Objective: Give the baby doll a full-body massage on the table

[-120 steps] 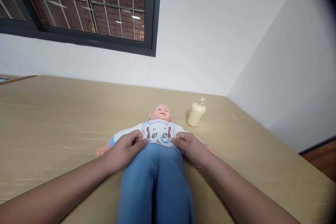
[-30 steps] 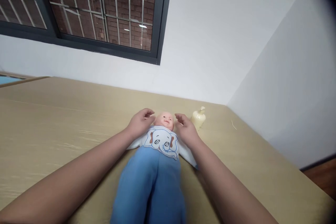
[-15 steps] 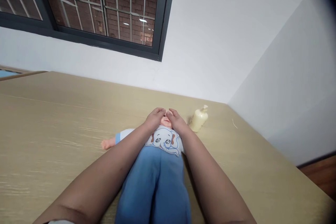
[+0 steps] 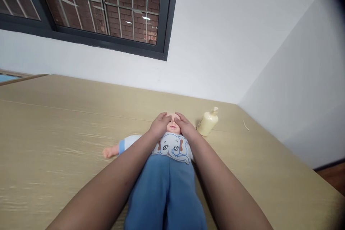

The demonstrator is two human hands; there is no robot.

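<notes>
A baby doll [image 4: 172,127] lies on its back on the wooden table, its head away from me. It wears a white top with an elephant face [image 4: 172,146] on the chest and blue trousers [image 4: 165,194]. My left hand [image 4: 159,125] cups the left side of the doll's head, and my right hand [image 4: 185,125] cups the other side. Both thumbs rest on the face near the eyes; the mouth shows between my hands. The doll's bare hand [image 4: 110,152] sticks out to the left. Its other arm is mostly hidden behind my right forearm.
A pale yellow pump bottle [image 4: 207,123] stands on the table [image 4: 67,122] just right of my right hand. Farther right lies a thin pale strand [image 4: 246,125]. White walls [image 4: 210,43] meet behind the table, below a barred window [image 4: 107,7].
My thumbs have shifted outward and down on the doll's face, so more of its forehead and mouth shows. The camera view has shifted slightly.
</notes>
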